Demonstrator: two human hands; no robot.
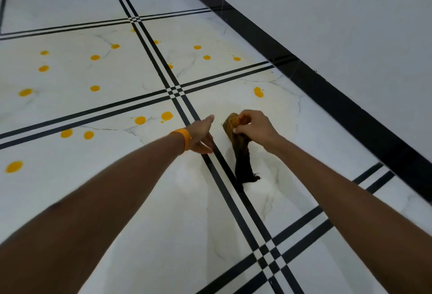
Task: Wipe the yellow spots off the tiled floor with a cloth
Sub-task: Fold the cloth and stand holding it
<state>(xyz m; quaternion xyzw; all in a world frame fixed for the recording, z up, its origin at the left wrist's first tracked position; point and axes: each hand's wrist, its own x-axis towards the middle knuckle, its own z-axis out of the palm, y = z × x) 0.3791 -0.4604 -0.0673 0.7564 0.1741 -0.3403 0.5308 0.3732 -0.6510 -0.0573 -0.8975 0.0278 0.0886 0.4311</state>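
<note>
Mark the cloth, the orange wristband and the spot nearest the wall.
cloth (240, 153): head view, dark middle.
orange wristband (184, 138): head view, band on left wrist.
yellow spot (258, 92): head view, its centre.

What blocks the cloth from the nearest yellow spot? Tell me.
Nothing visible. The right hand holds the cloth bunched above the floor; only bare white tile lies between it and the yellow spot just beyond.

left hand (201, 137): open, fingers extended (empty) | right hand (253, 126): fingers pinched closed, arm outstretched
</note>
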